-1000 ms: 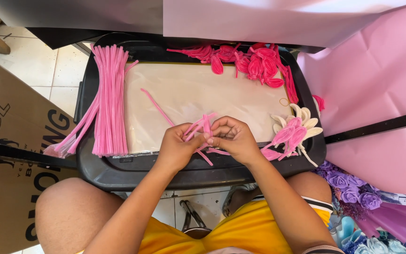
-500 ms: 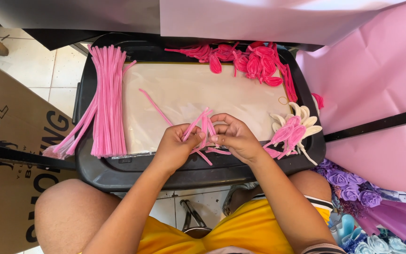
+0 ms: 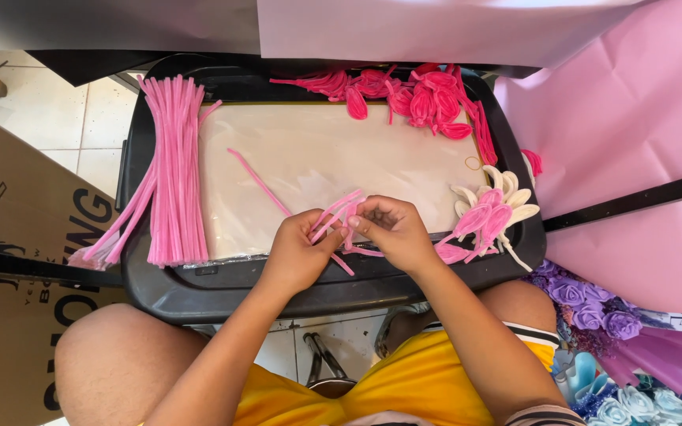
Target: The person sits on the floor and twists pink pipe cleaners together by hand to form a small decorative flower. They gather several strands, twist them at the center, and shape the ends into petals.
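Barely shifted, left hand (image 3: 297, 256) and right hand (image 3: 392, 230) keep their grip pinching pink pipe cleaners (image 3: 339, 214).

Light: you work in bright, even daylight, with no harsh glare.
Shadows: soft and faint under your hands (image 3: 349, 241).
Sheen: the pale sheet (image 3: 317, 158) shows a mild dull shine.
Focus: sharp across the centre; your fingertips blur slightly.
Edges: slight wide-angle bending.

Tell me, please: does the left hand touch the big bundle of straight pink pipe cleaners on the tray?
Apart. The head view shows the left hand holding bent pink pipe cleaners, while bare tray liner lies between it and the straight bundle.
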